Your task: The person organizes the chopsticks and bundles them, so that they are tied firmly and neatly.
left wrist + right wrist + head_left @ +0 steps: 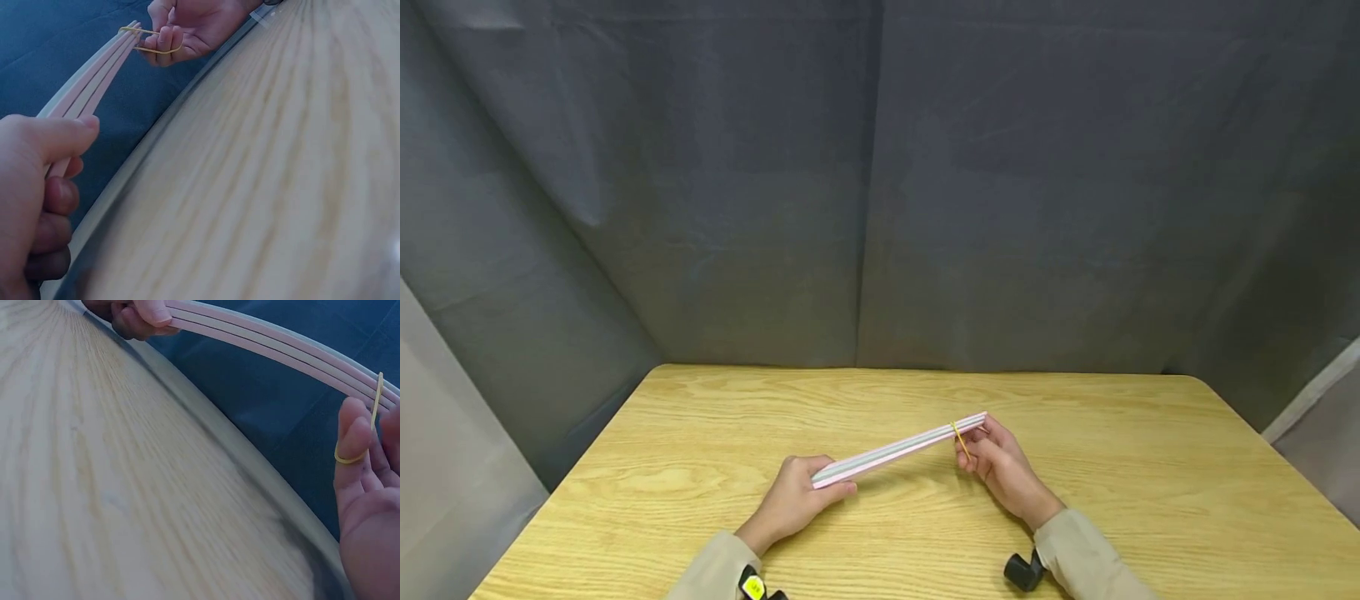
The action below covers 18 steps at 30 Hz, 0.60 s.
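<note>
My left hand (796, 498) grips one end of a stack of long, thin pink and pale-grey strips (895, 451), thumb on the near side. The stack slants up to the right, held above the table. At its far end, my right hand (1011, 477) holds a yellow rubber band (962, 442). In the right wrist view the rubber band (377, 403) crosses the strips and loops round curled fingers, pulled out below the stack. From the left wrist view, the layered ends of the strips (94, 78) lie close together; what they are made of is unclear.
A wood-grain table (700, 433) with rounded back corners lies under both hands. Dark grey cloth (737, 208) hangs behind it and at the sides. Black devices sit at both sleeve cuffs, one of them the right wrist camera (1024, 572).
</note>
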### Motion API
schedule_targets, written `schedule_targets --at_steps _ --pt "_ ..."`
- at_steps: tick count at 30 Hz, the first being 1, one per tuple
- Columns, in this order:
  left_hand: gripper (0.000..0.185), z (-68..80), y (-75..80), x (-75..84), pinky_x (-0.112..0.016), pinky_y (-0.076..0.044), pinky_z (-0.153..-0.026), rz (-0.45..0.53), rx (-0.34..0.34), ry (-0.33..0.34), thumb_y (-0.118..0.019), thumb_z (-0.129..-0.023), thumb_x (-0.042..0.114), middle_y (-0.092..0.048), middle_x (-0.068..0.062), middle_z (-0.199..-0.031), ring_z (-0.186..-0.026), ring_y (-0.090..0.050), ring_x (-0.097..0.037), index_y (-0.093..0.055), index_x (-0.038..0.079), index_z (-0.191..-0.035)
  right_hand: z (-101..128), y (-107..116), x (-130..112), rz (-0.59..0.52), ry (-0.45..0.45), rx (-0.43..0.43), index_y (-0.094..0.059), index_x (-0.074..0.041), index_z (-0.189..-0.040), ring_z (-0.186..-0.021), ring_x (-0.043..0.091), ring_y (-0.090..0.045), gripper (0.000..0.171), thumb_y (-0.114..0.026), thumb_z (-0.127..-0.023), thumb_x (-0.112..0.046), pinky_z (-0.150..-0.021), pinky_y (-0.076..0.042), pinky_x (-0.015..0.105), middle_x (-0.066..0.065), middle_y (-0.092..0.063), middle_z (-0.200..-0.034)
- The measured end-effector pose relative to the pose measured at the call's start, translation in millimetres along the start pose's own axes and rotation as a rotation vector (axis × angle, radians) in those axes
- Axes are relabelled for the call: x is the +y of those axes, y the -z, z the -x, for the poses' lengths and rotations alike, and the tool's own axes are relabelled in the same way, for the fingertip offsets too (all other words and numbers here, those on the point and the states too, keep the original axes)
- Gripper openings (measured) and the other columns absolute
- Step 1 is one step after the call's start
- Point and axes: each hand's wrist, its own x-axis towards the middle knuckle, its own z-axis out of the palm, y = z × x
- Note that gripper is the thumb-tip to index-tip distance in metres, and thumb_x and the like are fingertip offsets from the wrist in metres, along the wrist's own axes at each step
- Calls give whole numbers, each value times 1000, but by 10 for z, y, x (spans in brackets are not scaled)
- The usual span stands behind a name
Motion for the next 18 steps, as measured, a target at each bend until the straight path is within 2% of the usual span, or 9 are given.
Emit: schedule_targets --at_steps 3,7,10,12,15,18 --pt "18 8 0 11 -17 -30 -48 -6 24 5 -76 -83 29 -62 10 -66 -49 -31 1 -73 12 -89 -4 -30 11 60 -35 114 -50 -4 -102 -72 5 -58 20 -37 -93 9 -64 -48 18 1 -59 -88" --pt "20 10 5 27 -16 -27 -45 -8 33 19 -75 -83 31 -51 11 -59 -47 -29 1 -72 12 -89 -20 -119 38 203 -86 292 -53 10 -98 -70 7 -59 16 -38 -93 10 -66 -50 21 7 -61 -88" --pt "20 8 -3 30 -16 -24 -43 14 45 40 -75 -83 30 -43 9 -54 -45 -28 1 -72 11 -87 -31 -191 67 340 -81 361 -56 19 -100 -71 8 -61 20 -37 -93 13 -67 -52 21 17 -63 -89" --pt "21 6 -14 34 -17 -25 -43 38 55 51 -76 -83 30 -42 8 -54 -45 -29 1 -71 9 -85 -35 -227 90 456 -31 375 -58 19 -97 -70 9 -62 21 -39 -92 16 -67 -52 22 21 -63 -88" --pt "22 -6 -37 64 -17 -25 -44 85 60 94 -76 -83 26 -43 5 -56 -46 -30 0 -70 5 -81 -30 -293 87 613 100 389 -62 12 -87 -69 16 -63 22 -42 -89 20 -66 -54 26 22 -63 -83" --pt "24 -10 -55 126 -17 -25 -47 129 45 151 -75 -84 23 -43 3 -57 -48 -29 -1 -68 1 -78 -20 -352 87 712 236 394 -61 6 -77 -73 19 -65 26 -45 -85 25 -67 -55 27 18 -63 -82"
